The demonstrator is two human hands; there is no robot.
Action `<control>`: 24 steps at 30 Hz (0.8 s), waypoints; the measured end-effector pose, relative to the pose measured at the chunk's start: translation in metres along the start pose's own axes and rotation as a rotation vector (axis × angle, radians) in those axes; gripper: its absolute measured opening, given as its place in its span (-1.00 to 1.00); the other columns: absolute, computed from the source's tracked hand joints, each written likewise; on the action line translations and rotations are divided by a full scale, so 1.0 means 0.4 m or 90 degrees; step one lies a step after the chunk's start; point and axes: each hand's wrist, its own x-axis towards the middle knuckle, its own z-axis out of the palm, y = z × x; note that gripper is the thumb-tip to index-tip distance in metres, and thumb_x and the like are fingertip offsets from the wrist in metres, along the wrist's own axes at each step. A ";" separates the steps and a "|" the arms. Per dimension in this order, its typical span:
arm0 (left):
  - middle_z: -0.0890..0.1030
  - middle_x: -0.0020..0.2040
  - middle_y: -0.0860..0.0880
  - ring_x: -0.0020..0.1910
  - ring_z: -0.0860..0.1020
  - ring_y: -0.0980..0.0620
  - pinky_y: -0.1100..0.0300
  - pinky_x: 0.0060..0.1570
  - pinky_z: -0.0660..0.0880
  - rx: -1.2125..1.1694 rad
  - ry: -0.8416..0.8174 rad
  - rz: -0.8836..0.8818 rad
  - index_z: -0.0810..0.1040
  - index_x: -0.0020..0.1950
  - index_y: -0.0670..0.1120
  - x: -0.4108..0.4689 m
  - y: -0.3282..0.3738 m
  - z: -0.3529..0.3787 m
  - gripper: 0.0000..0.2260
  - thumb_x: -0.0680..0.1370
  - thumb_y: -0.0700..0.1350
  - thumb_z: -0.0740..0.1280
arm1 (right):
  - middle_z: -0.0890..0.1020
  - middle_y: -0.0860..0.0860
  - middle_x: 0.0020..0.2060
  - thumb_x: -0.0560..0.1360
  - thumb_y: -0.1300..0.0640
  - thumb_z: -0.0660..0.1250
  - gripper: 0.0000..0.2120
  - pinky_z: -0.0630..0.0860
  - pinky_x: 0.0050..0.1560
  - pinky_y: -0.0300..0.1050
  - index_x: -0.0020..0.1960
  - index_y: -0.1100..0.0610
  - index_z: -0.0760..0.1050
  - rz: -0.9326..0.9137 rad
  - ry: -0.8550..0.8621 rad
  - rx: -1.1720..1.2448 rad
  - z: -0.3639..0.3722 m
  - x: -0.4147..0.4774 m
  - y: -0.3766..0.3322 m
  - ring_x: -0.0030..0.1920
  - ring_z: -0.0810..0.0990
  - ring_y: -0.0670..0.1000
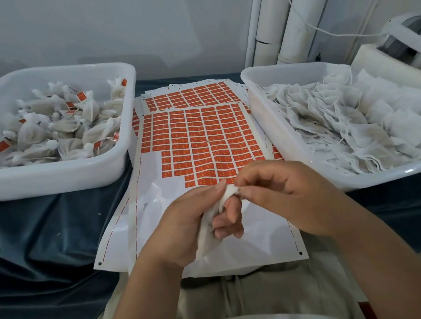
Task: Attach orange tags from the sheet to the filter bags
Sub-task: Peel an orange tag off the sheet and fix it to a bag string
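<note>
Gripping filter bag (207, 239) in left hand (193, 221), fingers curled round it, above bare near end of tag sheet (202, 139). Pinching bag's bunched top with right hand (280, 185), thumb against fingertips. Got sheet flat on blue cloth (41, 231) between two white tubs: tagged bags (69, 128) in left tub (49, 177), untagged bags (331, 124) in right tub (364, 181)

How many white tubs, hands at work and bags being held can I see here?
White tubs: 2 (left tub, right tub)
Hands: 2 (left hand, right hand)
Bags held: 1 (filter bag, gripped by both hands)
Total: 5
</note>
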 end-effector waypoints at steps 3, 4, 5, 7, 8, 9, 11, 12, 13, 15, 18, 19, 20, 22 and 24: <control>0.42 -0.42 0.07 -0.43 0.39 0.11 0.14 -0.12 0.50 -0.035 0.007 -0.005 0.59 -0.22 -0.12 0.001 -0.003 0.004 -0.61 0.70 0.05 0.21 | 0.71 0.04 0.06 0.67 0.10 0.29 -0.80 0.48 0.35 0.26 0.08 0.07 0.69 0.067 -0.058 0.111 -0.008 -0.006 0.000 0.19 0.65 0.13; 0.44 -0.42 0.07 -0.43 0.40 0.11 0.14 -0.13 0.50 -0.040 0.011 -0.007 0.59 -0.23 -0.11 0.002 -0.004 0.005 -0.60 0.71 0.03 0.18 | 0.69 0.01 0.11 0.67 0.11 0.29 -0.80 0.45 0.40 0.24 0.09 0.07 0.70 0.085 -0.064 0.127 -0.009 -0.007 -0.001 0.24 0.63 0.09; 0.45 -0.42 0.07 -0.44 0.41 0.12 0.14 -0.13 0.50 -0.042 0.013 -0.010 0.59 -0.23 -0.11 0.003 -0.005 0.006 -0.59 0.71 0.02 0.16 | 0.66 -0.05 0.18 0.67 0.12 0.29 -0.79 0.43 0.43 0.16 0.09 0.08 0.72 0.101 -0.071 0.142 -0.010 -0.009 -0.002 0.29 0.60 0.02; 0.46 -0.42 0.07 -0.44 0.42 0.12 0.13 -0.13 0.51 -0.042 0.011 -0.015 0.59 -0.23 -0.10 0.006 -0.008 0.011 -0.59 0.72 0.02 0.15 | 0.61 -0.19 0.26 0.64 0.07 0.28 -0.76 0.39 0.42 -0.02 0.07 0.04 0.73 0.128 -0.083 0.148 -0.011 -0.010 -0.011 0.35 0.54 -0.15; 0.45 -0.42 0.06 -0.44 0.42 0.12 0.13 -0.13 0.51 -0.037 0.013 -0.018 0.59 -0.22 -0.10 0.007 -0.010 0.013 -0.59 0.72 0.02 0.15 | 0.58 -0.27 0.29 0.62 0.02 0.26 -0.74 0.38 0.40 -0.07 0.05 0.00 0.73 0.129 -0.084 0.112 -0.013 -0.009 -0.015 0.37 0.51 -0.21; 0.45 -0.42 0.06 -0.44 0.41 0.12 0.12 -0.13 0.51 -0.033 0.017 -0.021 0.58 -0.22 -0.10 0.008 -0.012 0.014 -0.59 0.72 0.03 0.16 | 0.54 -0.33 0.31 0.62 -0.03 0.25 -0.73 0.38 0.39 -0.08 0.03 -0.04 0.73 0.116 -0.078 0.041 -0.016 -0.008 -0.017 0.38 0.47 -0.26; 0.44 -0.42 0.06 -0.44 0.40 0.11 0.12 -0.13 0.51 -0.034 0.027 -0.024 0.58 -0.23 -0.10 0.008 -0.013 0.017 -0.60 0.71 0.04 0.17 | 0.48 -0.38 0.35 0.64 -0.15 0.24 -0.75 0.36 0.39 -0.08 0.01 -0.15 0.68 0.061 -0.037 -0.132 -0.020 -0.010 -0.019 0.45 0.37 -0.27; 0.44 -0.42 0.06 -0.44 0.40 0.12 0.13 -0.13 0.51 -0.038 0.030 -0.024 0.57 -0.23 -0.09 0.010 -0.012 0.018 -0.60 0.71 0.04 0.17 | 0.47 -0.37 0.35 0.65 -0.17 0.24 -0.77 0.34 0.40 -0.07 -0.02 -0.18 0.66 0.027 -0.005 -0.206 -0.021 -0.012 -0.021 0.48 0.32 -0.24; 0.44 -0.42 0.07 -0.44 0.40 0.12 0.14 -0.13 0.51 -0.040 0.031 -0.024 0.57 -0.23 -0.09 0.010 -0.011 0.019 -0.60 0.71 0.04 0.17 | 0.47 -0.35 0.35 0.65 -0.17 0.25 -0.78 0.31 0.43 -0.05 -0.04 -0.18 0.64 -0.004 0.026 -0.259 -0.021 -0.015 -0.022 0.51 0.27 -0.19; 0.44 -0.42 0.08 -0.43 0.40 0.12 0.14 -0.13 0.51 -0.043 0.036 -0.021 0.58 -0.24 -0.08 0.012 -0.008 0.020 -0.60 0.71 0.04 0.17 | 0.51 -0.28 0.34 0.64 -0.12 0.29 -0.79 0.25 0.48 -0.03 -0.06 -0.14 0.66 -0.053 0.073 -0.318 -0.015 -0.016 -0.023 0.54 0.23 -0.11; 0.44 -0.42 0.07 -0.43 0.41 0.13 0.14 -0.13 0.50 -0.064 0.040 -0.014 0.58 -0.24 -0.07 0.010 -0.002 0.019 -0.61 0.70 0.04 0.19 | 0.59 -0.18 0.26 0.57 -0.07 0.37 -0.85 0.23 0.50 -0.03 -0.05 -0.05 0.69 -0.117 0.151 -0.364 -0.002 -0.013 -0.017 0.51 0.29 -0.02; 0.44 -0.42 0.06 -0.44 0.41 0.13 0.14 -0.13 0.50 -0.075 0.040 -0.009 0.59 -0.24 -0.07 0.009 -0.001 0.020 -0.61 0.70 0.04 0.19 | 0.61 -0.16 0.22 0.55 -0.05 0.41 -0.87 0.24 0.50 -0.07 -0.04 -0.02 0.69 -0.139 0.183 -0.364 0.002 -0.011 -0.016 0.48 0.33 -0.01; 0.44 -0.42 0.06 -0.44 0.42 0.13 0.14 -0.13 0.50 -0.085 0.041 -0.004 0.59 -0.24 -0.07 0.008 0.000 0.021 -0.62 0.70 0.04 0.20 | 0.64 -0.14 0.18 0.54 -0.02 0.45 -0.89 0.25 0.48 -0.11 -0.04 0.01 0.69 -0.165 0.212 -0.361 0.005 -0.010 -0.015 0.44 0.37 0.01; 0.45 -0.42 0.06 -0.44 0.43 0.14 0.15 -0.14 0.50 -0.103 0.047 0.008 0.59 -0.24 -0.07 0.008 0.001 0.026 -0.62 0.70 0.04 0.19 | 0.68 -0.10 0.11 0.53 0.06 0.48 -0.92 0.32 0.45 -0.05 -0.05 0.06 0.71 -0.225 0.248 -0.382 0.012 -0.005 -0.013 0.39 0.43 0.05; 0.45 -0.42 0.06 -0.44 0.43 0.14 0.16 -0.14 0.50 -0.124 0.060 0.021 0.58 -0.23 -0.07 0.011 0.000 0.032 -0.62 0.70 0.04 0.19 | 0.71 -0.08 0.08 0.56 0.12 0.47 -0.92 0.41 0.39 0.11 -0.03 0.10 0.73 -0.273 0.258 -0.406 0.016 -0.002 -0.007 0.38 0.48 0.09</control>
